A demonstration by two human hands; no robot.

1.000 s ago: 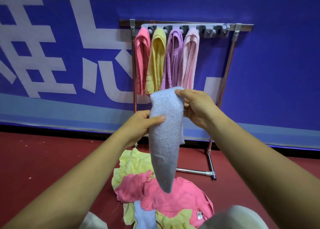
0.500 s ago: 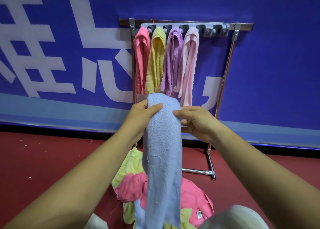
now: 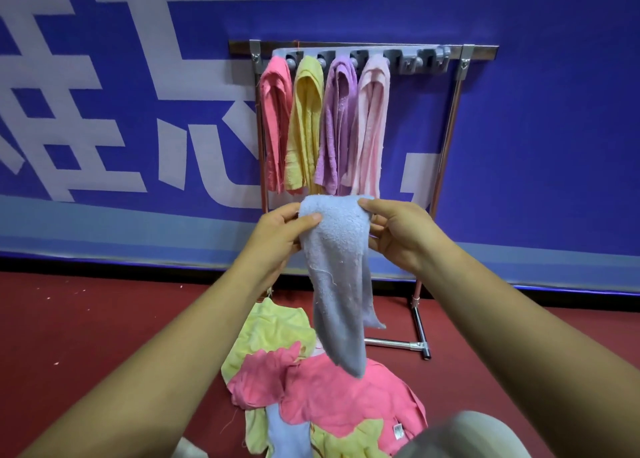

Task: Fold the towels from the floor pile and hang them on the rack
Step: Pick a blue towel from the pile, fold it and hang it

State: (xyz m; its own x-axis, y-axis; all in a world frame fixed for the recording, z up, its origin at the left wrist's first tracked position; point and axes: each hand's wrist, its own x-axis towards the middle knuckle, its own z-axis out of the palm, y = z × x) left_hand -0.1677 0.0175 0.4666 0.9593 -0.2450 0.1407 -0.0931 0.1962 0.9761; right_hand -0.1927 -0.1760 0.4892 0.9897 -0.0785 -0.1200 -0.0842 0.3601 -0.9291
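Blue banner wall above a red floor

A deep blue banner fills the upper frame, with large white characters across its left half and top edge. A light blue band runs along its bottom, and beneath it a dark strip meets the red floor. Small white specks dot the floor at the left. A blurred pale grey shape sits at the lower right edge, too unclear to identify.

Even, bright indoor light, soft shadows, wide-angle bending at edges, blurred pale shape bottom right.
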